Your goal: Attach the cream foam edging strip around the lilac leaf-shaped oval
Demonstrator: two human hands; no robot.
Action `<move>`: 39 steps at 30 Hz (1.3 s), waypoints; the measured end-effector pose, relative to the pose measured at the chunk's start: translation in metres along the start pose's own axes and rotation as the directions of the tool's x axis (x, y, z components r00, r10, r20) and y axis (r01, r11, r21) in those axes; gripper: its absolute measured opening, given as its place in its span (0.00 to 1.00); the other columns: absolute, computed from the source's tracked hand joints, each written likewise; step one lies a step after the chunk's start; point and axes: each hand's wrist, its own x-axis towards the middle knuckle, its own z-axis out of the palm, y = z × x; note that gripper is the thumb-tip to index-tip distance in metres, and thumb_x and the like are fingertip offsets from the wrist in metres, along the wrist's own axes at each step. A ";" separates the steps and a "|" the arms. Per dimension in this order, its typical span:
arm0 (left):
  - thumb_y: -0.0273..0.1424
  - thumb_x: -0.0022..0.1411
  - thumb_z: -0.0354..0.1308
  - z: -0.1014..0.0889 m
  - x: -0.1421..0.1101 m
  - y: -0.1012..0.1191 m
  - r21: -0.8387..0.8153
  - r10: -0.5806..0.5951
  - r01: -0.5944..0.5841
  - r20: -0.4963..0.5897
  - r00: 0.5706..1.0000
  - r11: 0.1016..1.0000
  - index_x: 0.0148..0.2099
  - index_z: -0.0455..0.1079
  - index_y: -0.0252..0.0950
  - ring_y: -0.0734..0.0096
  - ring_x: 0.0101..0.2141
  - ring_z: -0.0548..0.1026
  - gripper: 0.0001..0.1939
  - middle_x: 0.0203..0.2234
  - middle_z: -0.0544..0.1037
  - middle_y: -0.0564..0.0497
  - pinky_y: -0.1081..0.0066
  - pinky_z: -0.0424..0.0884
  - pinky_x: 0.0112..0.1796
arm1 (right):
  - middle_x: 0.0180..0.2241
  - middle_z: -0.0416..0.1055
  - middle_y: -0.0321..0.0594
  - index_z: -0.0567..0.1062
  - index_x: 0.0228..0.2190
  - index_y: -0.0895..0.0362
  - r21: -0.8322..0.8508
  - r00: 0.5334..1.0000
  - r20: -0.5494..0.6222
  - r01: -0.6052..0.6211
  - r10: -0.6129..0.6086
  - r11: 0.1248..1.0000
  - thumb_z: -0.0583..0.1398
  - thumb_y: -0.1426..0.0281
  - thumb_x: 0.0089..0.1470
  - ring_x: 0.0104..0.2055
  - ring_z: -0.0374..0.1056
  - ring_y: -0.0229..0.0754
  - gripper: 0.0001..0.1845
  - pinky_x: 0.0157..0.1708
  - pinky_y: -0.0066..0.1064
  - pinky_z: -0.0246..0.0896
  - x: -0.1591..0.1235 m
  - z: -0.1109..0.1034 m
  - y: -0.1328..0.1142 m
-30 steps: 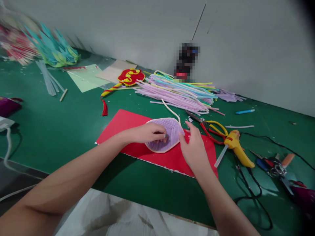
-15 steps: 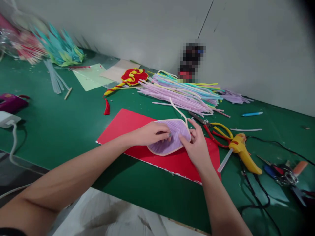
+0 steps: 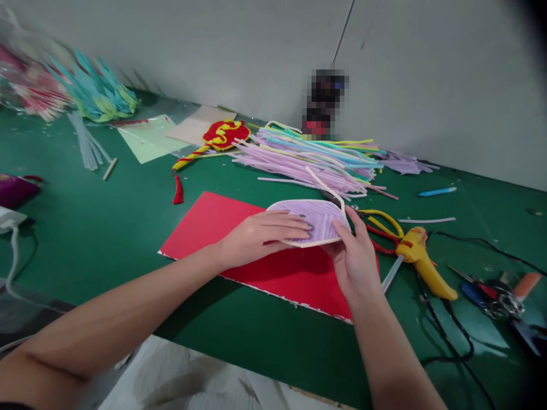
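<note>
A rounded purple pipe-cleaner panel (image 3: 322, 219) with a cream edging is tilted above the red board (image 3: 205, 219). My right hand (image 3: 354, 245) grips its right end, thumb on top and the other fingers beside and beneath. My left hand (image 3: 265, 233) lies over the left part with its fingers stretched flat across the purple rows. From the panel's right end a loose cream pipe-cleaner end (image 3: 327, 185) sticks up and back. What is under the panel is hidden.
Behind lies a pile of pastel pipe cleaners (image 3: 307, 162), beside a red and yellow tasselled fan (image 3: 224, 135). To the right are scissors (image 3: 388, 222), a yellow glue gun (image 3: 425, 265) with a black cord, keys (image 3: 498, 296) and a blue pen (image 3: 438, 192). A white plug (image 3: 11, 219) sits far left.
My left fingers have gone from curled to flat on the panel. The panel has been lifted and tilted slightly, moving right in view, with my right hand still gripping its end.
</note>
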 end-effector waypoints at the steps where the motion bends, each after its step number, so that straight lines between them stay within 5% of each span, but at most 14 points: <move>1: 0.27 0.66 0.51 0.001 -0.001 -0.002 0.000 0.002 -0.002 -0.031 1.000 1.000 0.52 0.71 0.40 0.68 0.54 0.71 0.14 0.48 0.78 0.48 0.60 0.65 0.57 | 0.51 0.70 0.42 0.59 0.57 0.48 -0.033 1.000 0.019 -0.003 0.004 0.999 0.62 0.61 0.50 0.45 0.72 0.47 0.34 0.37 0.41 0.73 -0.001 0.000 0.000; 5: 0.28 0.66 0.53 0.005 -0.003 -0.005 0.007 -0.019 0.020 -0.099 0.995 1.000 0.49 0.73 0.41 0.67 0.51 0.73 0.12 0.44 0.80 0.49 0.61 0.69 0.53 | 0.48 0.72 0.40 0.63 0.56 0.46 -0.105 0.993 0.109 -0.029 0.040 0.994 0.61 0.58 0.50 0.42 0.73 0.46 0.32 0.33 0.39 0.75 -0.006 0.006 -0.002; 8: 0.28 0.64 0.55 0.006 -0.002 -0.004 -0.013 -0.021 0.019 -0.104 0.994 1.000 0.46 0.75 0.39 0.67 0.49 0.75 0.10 0.42 0.81 0.48 0.63 0.70 0.52 | 0.40 0.75 0.39 0.75 0.41 0.51 -0.084 0.969 0.217 -0.106 0.122 0.991 0.64 0.57 0.47 0.39 0.73 0.46 0.20 0.29 0.37 0.75 -0.010 0.011 -0.003; 11: 0.30 0.62 0.59 0.006 0.000 0.000 -0.016 -0.065 0.064 -0.073 0.995 0.998 0.48 0.73 0.39 0.66 0.50 0.74 0.12 0.44 0.80 0.48 0.62 0.69 0.53 | 0.34 0.75 0.37 0.77 0.30 0.54 -0.031 0.964 0.242 -0.106 0.111 0.994 0.67 0.59 0.43 0.37 0.73 0.44 0.14 0.31 0.36 0.75 -0.011 0.014 -0.003; 15: 0.34 0.60 0.61 0.003 0.002 0.004 0.000 -0.098 0.098 -0.032 0.995 0.995 0.51 0.71 0.41 0.64 0.52 0.72 0.17 0.47 0.78 0.48 0.59 0.66 0.55 | 0.36 0.75 0.36 0.77 0.30 0.53 0.013 0.975 0.211 -0.070 0.066 0.997 0.68 0.60 0.42 0.41 0.72 0.45 0.13 0.37 0.37 0.74 -0.010 0.015 -0.002; 26: 0.30 0.60 0.59 0.006 0.001 0.011 0.098 -0.136 0.145 -0.096 0.986 0.985 0.46 0.73 0.36 0.67 0.49 0.75 0.11 0.44 0.80 0.48 0.62 0.62 0.56 | 0.35 0.76 0.36 0.77 0.31 0.53 -0.004 0.975 0.213 -0.065 0.064 0.998 0.67 0.60 0.42 0.38 0.73 0.45 0.13 0.30 0.36 0.74 -0.013 0.018 -0.003; 39: 0.28 0.65 0.51 0.006 -0.001 0.009 0.023 -0.116 0.116 -0.020 0.993 0.993 0.53 0.69 0.39 0.68 0.53 0.71 0.15 0.49 0.77 0.48 0.55 0.54 0.61 | 0.33 0.75 0.35 0.76 0.30 0.54 0.048 0.972 0.208 -0.121 0.108 0.992 0.68 0.61 0.42 0.36 0.73 0.41 0.13 0.28 0.31 0.74 -0.012 0.014 -0.006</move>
